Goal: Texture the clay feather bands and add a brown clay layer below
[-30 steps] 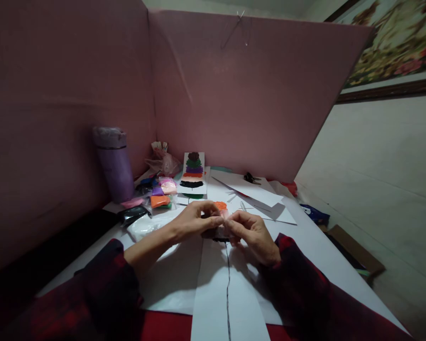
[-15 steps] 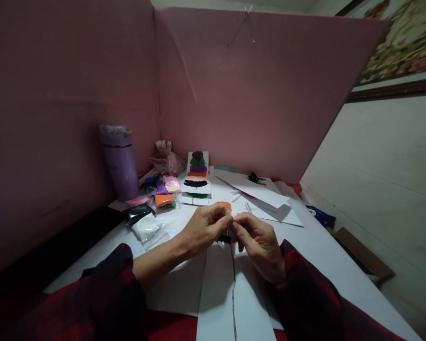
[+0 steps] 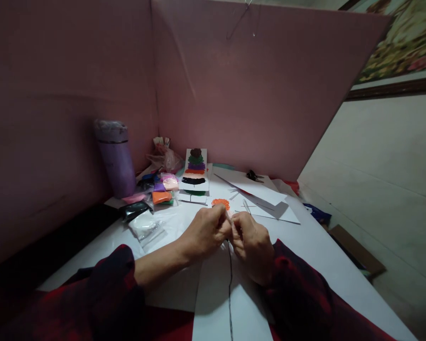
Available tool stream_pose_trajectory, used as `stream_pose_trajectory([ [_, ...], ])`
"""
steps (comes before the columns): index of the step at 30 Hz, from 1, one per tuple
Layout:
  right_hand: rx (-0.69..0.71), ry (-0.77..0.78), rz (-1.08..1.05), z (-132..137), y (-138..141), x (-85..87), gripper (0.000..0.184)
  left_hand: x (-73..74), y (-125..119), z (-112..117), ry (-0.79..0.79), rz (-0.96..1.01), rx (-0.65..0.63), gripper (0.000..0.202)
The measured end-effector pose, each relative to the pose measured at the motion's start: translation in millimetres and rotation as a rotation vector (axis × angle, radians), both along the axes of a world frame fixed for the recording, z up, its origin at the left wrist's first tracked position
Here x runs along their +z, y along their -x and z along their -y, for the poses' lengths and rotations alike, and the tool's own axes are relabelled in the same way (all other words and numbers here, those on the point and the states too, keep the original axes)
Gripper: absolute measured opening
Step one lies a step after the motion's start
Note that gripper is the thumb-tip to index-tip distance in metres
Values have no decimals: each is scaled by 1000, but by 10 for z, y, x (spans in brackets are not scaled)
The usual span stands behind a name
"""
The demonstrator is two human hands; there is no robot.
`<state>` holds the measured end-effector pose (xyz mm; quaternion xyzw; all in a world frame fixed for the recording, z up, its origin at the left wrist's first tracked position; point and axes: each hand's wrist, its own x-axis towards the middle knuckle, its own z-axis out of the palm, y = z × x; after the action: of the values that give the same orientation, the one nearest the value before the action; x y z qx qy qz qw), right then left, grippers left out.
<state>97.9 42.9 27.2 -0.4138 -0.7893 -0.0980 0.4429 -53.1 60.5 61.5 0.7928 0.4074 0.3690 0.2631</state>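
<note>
Over a white paper strip (image 3: 213,303), my left hand (image 3: 209,227) and my right hand (image 3: 252,239) meet fingertip to fingertip. Both are closed, pinching a small pale piece (image 3: 229,217) whose kind I cannot make out. Just beyond my fingers an orange ruffled clay shape (image 3: 220,204) lies on the paper. A thin dark line (image 3: 230,293) runs down the strip towards me from below my hands. My hands hide the middle of the strip.
Bagged clay in several colours, including orange (image 3: 161,197), black (image 3: 137,210) and white (image 3: 145,225), lies left. A purple bottle (image 3: 115,161) stands behind. Further back are a card with coloured bands (image 3: 195,173), folded white paper (image 3: 250,186), a pen (image 3: 246,207) and keys (image 3: 253,176).
My fingers have drawn closer together and curled more tightly around the pale piece. My right hand has turned inward and shifted slightly left. The whole view has moved a little.
</note>
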Motion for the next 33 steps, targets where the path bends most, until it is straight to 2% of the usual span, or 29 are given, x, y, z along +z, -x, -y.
stream_pose_trajectory([
  [5,-54,-130,126,-39,-6,-20,20,27,-6,18,-15,-24,32,15],
  [11,67,70,-13,-21,-28,125,12,6,32,-26,-77,-11,40,18],
  [14,124,71,22,-21,-28,147,16,-1,38,-46,-80,-36,29,17],
  [21,73,44,2,-14,-22,78,17,27,47,-31,-46,-147,33,24],
  [26,56,53,-10,10,-16,99,16,76,55,4,-57,-192,47,20],
  [33,112,166,-21,52,-14,147,16,66,50,3,-78,-238,87,21],
])
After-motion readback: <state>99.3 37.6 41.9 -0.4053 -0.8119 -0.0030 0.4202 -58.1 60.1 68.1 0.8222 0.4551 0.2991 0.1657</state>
